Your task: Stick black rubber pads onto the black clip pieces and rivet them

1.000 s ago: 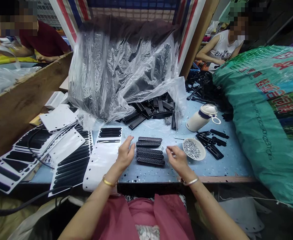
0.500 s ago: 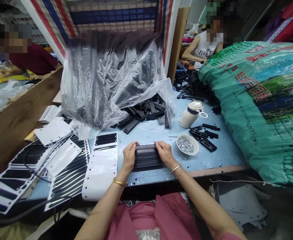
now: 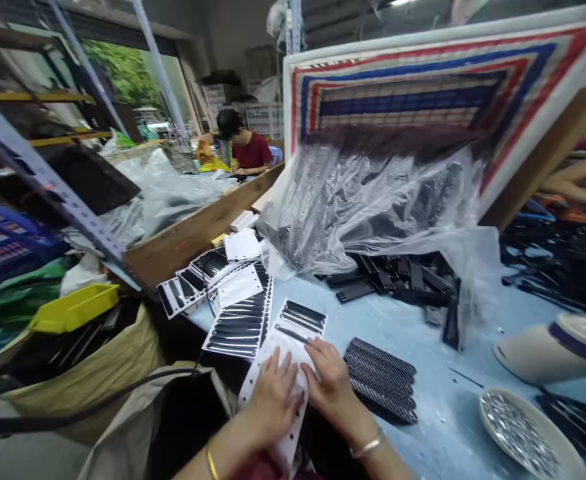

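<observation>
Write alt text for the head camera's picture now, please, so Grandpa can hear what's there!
A person's left hand and right hand touch a white sheet bearing black strips. Beside the right hand, dark textured pieces lie side by side on a blue table; farther right is a bowl of small silvery bits.

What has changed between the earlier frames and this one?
Both hands have let go of the black pieces, which were gathered into one block, and moved to the person's left. The left hand now lies on the white sheet; the right hand has its fingertips at the sheet's black strip. The view swung left. The bowl and cup stayed put.
</observation>
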The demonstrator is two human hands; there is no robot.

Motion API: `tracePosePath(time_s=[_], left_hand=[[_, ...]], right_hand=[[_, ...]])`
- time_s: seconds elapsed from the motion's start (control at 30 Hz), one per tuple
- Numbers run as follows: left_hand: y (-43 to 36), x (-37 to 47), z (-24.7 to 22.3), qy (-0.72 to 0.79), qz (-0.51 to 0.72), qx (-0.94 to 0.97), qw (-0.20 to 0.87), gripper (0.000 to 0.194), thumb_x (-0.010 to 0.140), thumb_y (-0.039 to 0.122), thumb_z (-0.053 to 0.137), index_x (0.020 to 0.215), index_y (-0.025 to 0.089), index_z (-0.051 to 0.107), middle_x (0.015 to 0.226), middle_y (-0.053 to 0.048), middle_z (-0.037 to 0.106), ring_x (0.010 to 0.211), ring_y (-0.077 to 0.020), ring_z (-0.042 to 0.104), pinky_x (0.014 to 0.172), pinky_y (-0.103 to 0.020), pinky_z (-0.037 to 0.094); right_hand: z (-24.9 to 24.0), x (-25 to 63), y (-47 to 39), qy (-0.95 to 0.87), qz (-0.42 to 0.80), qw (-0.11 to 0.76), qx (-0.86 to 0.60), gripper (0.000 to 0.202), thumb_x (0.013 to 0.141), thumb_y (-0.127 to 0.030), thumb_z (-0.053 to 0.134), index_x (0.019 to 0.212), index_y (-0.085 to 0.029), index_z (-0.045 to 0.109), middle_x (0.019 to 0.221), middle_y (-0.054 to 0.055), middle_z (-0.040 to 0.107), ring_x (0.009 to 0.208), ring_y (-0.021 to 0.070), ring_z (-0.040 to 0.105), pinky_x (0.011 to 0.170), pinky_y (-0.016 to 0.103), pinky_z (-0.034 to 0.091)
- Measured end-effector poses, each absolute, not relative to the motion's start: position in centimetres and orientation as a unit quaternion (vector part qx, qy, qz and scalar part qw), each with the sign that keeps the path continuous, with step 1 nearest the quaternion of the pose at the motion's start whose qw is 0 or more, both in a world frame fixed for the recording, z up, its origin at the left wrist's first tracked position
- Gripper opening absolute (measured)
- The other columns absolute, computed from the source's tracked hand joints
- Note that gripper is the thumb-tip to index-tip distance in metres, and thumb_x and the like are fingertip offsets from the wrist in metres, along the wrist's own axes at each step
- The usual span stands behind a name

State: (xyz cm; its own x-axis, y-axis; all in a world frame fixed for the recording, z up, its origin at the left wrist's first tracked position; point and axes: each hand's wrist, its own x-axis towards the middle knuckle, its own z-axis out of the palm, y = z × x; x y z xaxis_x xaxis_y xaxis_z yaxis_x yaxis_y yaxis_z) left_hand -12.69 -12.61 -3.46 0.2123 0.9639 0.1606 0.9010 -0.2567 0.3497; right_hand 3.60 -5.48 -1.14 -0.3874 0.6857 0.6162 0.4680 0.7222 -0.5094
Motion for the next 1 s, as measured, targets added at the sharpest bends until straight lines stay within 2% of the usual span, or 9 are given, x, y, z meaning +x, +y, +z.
tracePosePath(time_s=[0.07,0.13,0.27,0.37,0.43,0.53,0.7,0.83,1.0], left_hand=[[-15.4,-12.7,-4.3,0.591,0.214,0.773,0.086,0.061,0.081,0.032,0.057,0.14,0.018,0.046,0.139,-0.018,0.051,0.135,-0.0424,0.036,0.101,-0.061,0.042],[-17.2,-13.7,-4.8,0.565,0.28,0.771,0.088,0.046,0.082,0.033,0.056,0.128,0.024,0.058,0.124,-0.015,0.064,0.123,-0.0378,0.053,0.093,-0.054,0.051],[-18.0,-16.8,-4.6,0.69,0.41,0.589,0.091,0.024,0.081,0.039,0.059,0.097,0.026,0.072,0.095,-0.011,0.074,0.093,-0.0304,0.069,0.08,-0.045,0.056],[-16.7,-16.7,-3.8,0.745,0.423,0.422,0.296,0.035,0.062,0.048,0.076,0.078,0.017,0.072,0.068,-0.008,0.071,0.066,-0.026,0.067,0.062,-0.037,0.054],[-15.8,-15.3,-3.2,0.643,0.469,0.343,0.499,0.038,0.058,0.047,0.079,0.07,0.013,0.069,0.061,-0.006,0.067,0.057,-0.0186,0.061,0.055,-0.028,0.048],[-15.2,-12.8,-2.4,0.496,0.559,0.228,0.624,0.036,0.053,0.038,0.085,0.067,0.01,0.068,0.063,-0.004,0.066,0.055,-0.0118,0.055,0.055,-0.022,0.041],[-15.3,-11.3,-1.4,0.445,0.599,0.152,0.648,0.038,0.055,0.035,0.086,0.079,0.01,0.071,0.07,-0.007,0.068,0.063,-0.0146,0.059,0.061,-0.023,0.043],[-14.7,-11.1,-0.4,0.428,0.588,0.224,0.649,0.037,0.061,0.04,0.083,0.073,0.006,0.073,0.06,-0.007,0.064,0.057,-0.0136,0.055,0.055,-0.021,0.038],[-13.7,-10.6,0.8,0.455,0.574,0.282,0.62,0.039,0.063,0.046,0.081,0.071,0.009,0.071,0.06,-0.003,0.06,0.055,-0.0098,0.048,0.053,-0.02,0.032]], right_hand=[[-2.7,1.4,-5.4,-0.855,0.089,0.353,-0.368,0.031,0.082,-0.018,0.056,0.112,-0.017,0.064,0.114,0.017,0.068,0.109,0.034,0.061,0.088,0.052,0.05],[-4.2,0.8,-5.8,-0.888,0.055,0.29,-0.353,0.032,0.081,-0.021,0.058,0.112,-0.016,0.064,0.119,0.017,0.066,0.112,0.0375,0.059,0.086,0.052,0.049],[-6.7,2.6,-8.1,-0.905,0.045,0.29,-0.307,0.031,0.082,-0.02,0.057,0.112,-0.02,0.064,0.123,0.013,0.065,0.114,0.0371,0.058,0.083,0.049,0.048],[-7.2,4.2,-9.8,-0.89,0.055,0.335,-0.306,0.03,0.082,-0.019,0.054,0.11,-0.021,0.063,0.119,0.013,0.067,0.112,0.0378,0.059,0.081,0.052,0.047],[-6.7,4.9,-10.3,-0.883,0.063,0.361,-0.295,0.028,0.083,-0.019,0.054,0.11,-0.022,0.062,0.114,0.012,0.069,0.108,0.0367,0.061,0.08,0.051,0.047],[-5.5,5.6,-10.1,-0.859,0.09,0.416,-0.285,0.025,0.083,-0.022,0.059,0.108,-0.022,0.062,0.099,0.01,0.073,0.095,0.0311,0.067,0.075,0.044,0.051],[-4.1,6.3,-8.9,-0.829,0.169,0.451,-0.285,0.022,0.085,-0.027,0.062,0.106,-0.022,0.064,0.085,0.007,0.072,0.073,0.0211,0.067,0.064,0.032,0.055],[-3.8,6.3,-8.0,-0.843,0.192,0.44,-0.244,0.02,0.085,-0.032,0.06,0.101,-0.023,0.067,0.087,0.008,0.073,0.075,0.0219,0.068,0.065,0.032,0.056],[-2.9,5.0,-6.9,-0.824,0.279,0.385,-0.307,0.017,0.084,-0.032,0.06,0.089,-0.022,0.072,0.079,0.007,0.072,0.071,0.0211,0.067,0.065,0.031,0.053]])
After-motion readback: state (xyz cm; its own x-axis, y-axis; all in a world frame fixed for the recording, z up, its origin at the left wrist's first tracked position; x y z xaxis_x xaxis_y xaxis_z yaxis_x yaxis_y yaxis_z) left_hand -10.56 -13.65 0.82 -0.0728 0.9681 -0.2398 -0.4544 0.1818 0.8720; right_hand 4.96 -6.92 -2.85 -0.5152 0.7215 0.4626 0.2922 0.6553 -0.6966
